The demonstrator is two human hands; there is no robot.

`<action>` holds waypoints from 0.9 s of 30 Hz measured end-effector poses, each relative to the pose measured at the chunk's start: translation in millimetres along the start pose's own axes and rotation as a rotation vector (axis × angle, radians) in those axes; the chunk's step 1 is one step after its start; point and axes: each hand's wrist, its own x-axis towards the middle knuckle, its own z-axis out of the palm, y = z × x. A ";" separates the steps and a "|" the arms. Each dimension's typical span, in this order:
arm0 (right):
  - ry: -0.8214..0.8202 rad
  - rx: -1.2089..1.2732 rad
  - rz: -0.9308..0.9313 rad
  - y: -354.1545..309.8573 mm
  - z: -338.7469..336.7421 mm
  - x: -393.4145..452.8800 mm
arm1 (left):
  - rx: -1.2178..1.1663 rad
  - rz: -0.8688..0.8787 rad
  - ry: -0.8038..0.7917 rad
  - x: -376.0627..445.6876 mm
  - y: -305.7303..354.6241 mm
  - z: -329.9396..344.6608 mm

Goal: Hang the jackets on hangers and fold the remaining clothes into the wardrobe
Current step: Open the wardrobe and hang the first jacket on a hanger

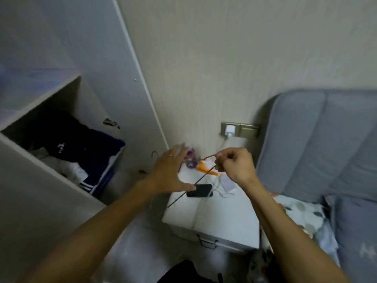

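Observation:
My right hand (234,164) pinches a thin dark wire hanger (191,187), whose rod slants down to the left over the nightstand. My left hand (169,170) is spread with straight fingers just left of the rod, its thumb near the rod but holding nothing. The wardrobe (40,180) stands open at left; a dark navy garment with white stripes (81,152) and white clothes (69,170) lie on its shelf. Another hanger hook (155,154) shows beside the wardrobe wall.
A white nightstand (212,221) below my hands carries a black phone (201,190), cables, an orange item (202,167) and a purple object (190,158). A charger sits in the wall socket (230,130). The grey headboard (318,144) and patterned bedding (302,215) are at right.

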 end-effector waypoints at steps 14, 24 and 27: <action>0.615 -0.347 0.504 83.5 -109.2 -195.9 | 0.353 0.976 -0.137 62.5 198.5 86.3; 0.590 -0.796 0.757 95.2 -87.7 -321.1 | 0.310 1.476 -0.241 -52.8 300.6 137.5; 0.675 -0.732 0.804 115.4 -96.0 -375.2 | 0.367 1.543 -0.251 -79.3 322.6 160.0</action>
